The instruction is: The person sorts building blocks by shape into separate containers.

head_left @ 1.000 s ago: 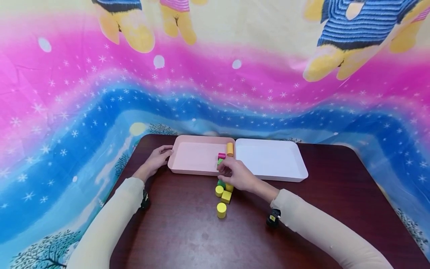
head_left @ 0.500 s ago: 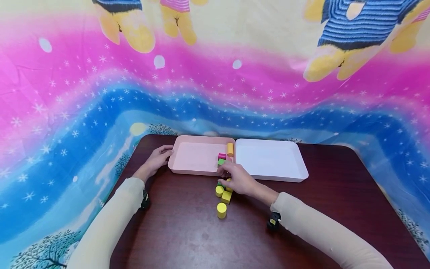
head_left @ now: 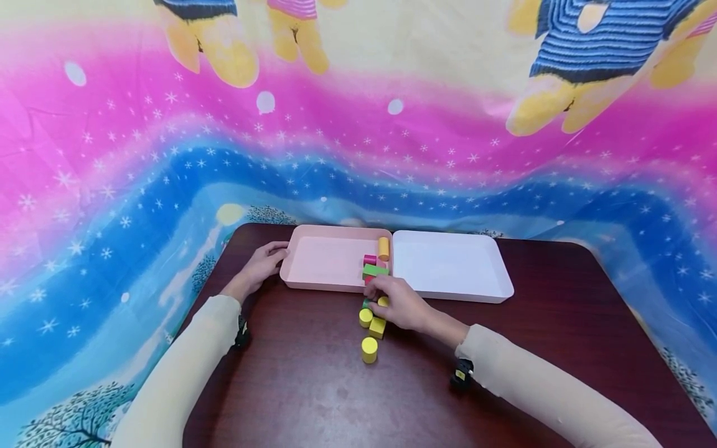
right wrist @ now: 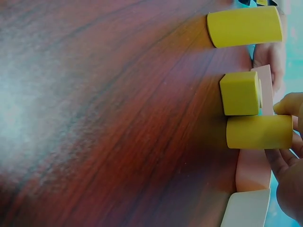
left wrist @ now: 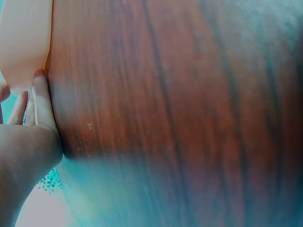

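Note:
My left hand [head_left: 263, 264] rests at the left end of the pink tray [head_left: 322, 256], its straight fingers [left wrist: 42, 97] touching the tray's wall in the left wrist view. My right hand [head_left: 403, 303] is over a cluster of wooden blocks in front of the trays, thumb and fingers apart. Between them shows a standing yellow cylinder [right wrist: 259, 132], with a dark green block [head_left: 366, 304] near the fingertips, partly hidden. A yellow cube [right wrist: 240, 93] and a short yellow cylinder [head_left: 366, 318] stand close by. Another yellow cylinder [head_left: 369, 350] stands alone nearer me.
Inside the pink tray's right end are an orange-yellow cylinder [head_left: 383, 248], a magenta block [head_left: 370, 259], a light green block [head_left: 374, 271] and a red piece [head_left: 368, 280]. A white tray [head_left: 450, 264] adjoins on the right. All stand on a dark wooden table [head_left: 313, 386].
My right hand has let go of the light green block in the pink tray and drawn back toward the cluster, uncovering that block. My left hand has stayed in place.

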The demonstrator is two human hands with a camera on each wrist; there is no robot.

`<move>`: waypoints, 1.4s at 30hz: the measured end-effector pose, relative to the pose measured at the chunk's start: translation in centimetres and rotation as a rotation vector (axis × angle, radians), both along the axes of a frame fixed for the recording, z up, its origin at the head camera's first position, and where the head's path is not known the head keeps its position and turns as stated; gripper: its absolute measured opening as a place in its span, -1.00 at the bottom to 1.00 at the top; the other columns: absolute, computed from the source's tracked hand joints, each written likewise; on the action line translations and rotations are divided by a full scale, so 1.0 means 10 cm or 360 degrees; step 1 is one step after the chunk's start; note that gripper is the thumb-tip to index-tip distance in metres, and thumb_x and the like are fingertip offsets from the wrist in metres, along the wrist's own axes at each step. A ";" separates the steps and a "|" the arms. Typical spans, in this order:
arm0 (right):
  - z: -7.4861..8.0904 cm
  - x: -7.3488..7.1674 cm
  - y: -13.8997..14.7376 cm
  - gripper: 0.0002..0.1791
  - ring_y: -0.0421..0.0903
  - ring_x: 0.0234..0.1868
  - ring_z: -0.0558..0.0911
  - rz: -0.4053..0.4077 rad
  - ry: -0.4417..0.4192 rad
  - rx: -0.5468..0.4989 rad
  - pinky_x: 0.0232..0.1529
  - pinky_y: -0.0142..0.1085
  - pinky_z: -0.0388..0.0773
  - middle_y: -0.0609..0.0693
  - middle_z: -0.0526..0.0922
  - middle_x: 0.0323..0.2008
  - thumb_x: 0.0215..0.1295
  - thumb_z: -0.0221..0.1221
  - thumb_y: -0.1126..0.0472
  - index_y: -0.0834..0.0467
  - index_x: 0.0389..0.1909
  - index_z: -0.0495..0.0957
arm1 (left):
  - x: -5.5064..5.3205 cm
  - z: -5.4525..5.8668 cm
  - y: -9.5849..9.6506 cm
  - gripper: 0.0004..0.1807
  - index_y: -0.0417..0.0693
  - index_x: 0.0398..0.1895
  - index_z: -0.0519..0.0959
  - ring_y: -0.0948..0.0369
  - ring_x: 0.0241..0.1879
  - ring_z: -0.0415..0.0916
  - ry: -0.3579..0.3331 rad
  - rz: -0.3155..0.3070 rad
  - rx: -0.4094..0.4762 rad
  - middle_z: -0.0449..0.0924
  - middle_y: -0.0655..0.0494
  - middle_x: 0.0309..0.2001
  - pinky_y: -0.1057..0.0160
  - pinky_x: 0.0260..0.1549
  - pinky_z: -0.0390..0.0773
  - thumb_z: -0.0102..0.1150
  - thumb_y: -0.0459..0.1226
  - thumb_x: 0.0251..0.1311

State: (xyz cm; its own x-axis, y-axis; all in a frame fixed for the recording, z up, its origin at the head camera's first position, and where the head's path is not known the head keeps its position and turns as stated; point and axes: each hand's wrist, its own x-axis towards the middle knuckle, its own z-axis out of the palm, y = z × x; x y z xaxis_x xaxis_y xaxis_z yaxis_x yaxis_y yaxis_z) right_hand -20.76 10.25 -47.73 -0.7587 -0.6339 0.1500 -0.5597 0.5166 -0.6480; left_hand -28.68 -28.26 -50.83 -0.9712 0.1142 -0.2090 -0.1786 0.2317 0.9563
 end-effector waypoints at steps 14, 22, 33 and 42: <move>0.02 0.07 0.14 -0.72 -0.20 -0.10 0.59 -0.0034 -0.0028 0.0087 0.02 -0.30 0.67 -0.15 0.65 -0.13 0.30 0.46 0.29 0.08 -0.03 0.65 | -0.01 0.04 -0.02 -0.43 -0.13 0.62 0.26 -0.12 0.41 0.41 0.0030 -0.0008 -0.0017 0.34 -0.22 0.49 -0.16 0.37 0.46 -0.03 -0.13 0.68; 0.03 0.06 0.14 -0.71 -0.21 -0.09 0.60 -0.0005 0.0004 0.0088 0.02 -0.29 0.68 -0.12 0.66 -0.11 0.31 0.46 0.28 0.09 0.00 0.65 | -0.01 0.05 -0.01 -0.42 -0.15 0.63 0.23 -0.12 0.44 0.38 0.0015 -0.0001 -0.0004 0.32 -0.24 0.51 -0.15 0.38 0.45 -0.04 -0.15 0.69; 0.09 0.02 0.03 -0.62 -0.15 0.01 0.62 0.0118 0.0093 0.0176 0.13 -0.19 0.68 -0.02 0.70 0.03 0.36 0.43 0.27 0.17 0.16 0.68 | 0.02 0.05 0.03 -0.39 -0.15 0.65 0.20 -0.14 0.47 0.34 -0.0003 0.0001 0.0035 0.29 -0.25 0.54 -0.16 0.40 0.42 -0.04 -0.13 0.69; 0.13 -0.05 -0.04 -0.66 -0.12 0.08 0.64 0.0214 0.0138 0.0247 0.20 -0.16 0.65 0.01 0.72 0.07 0.39 0.39 0.29 0.19 0.15 0.67 | 0.03 0.03 0.02 -0.40 -0.14 0.65 0.21 -0.14 0.47 0.34 -0.0005 -0.0004 0.0036 0.29 -0.24 0.54 -0.17 0.40 0.41 -0.03 -0.13 0.68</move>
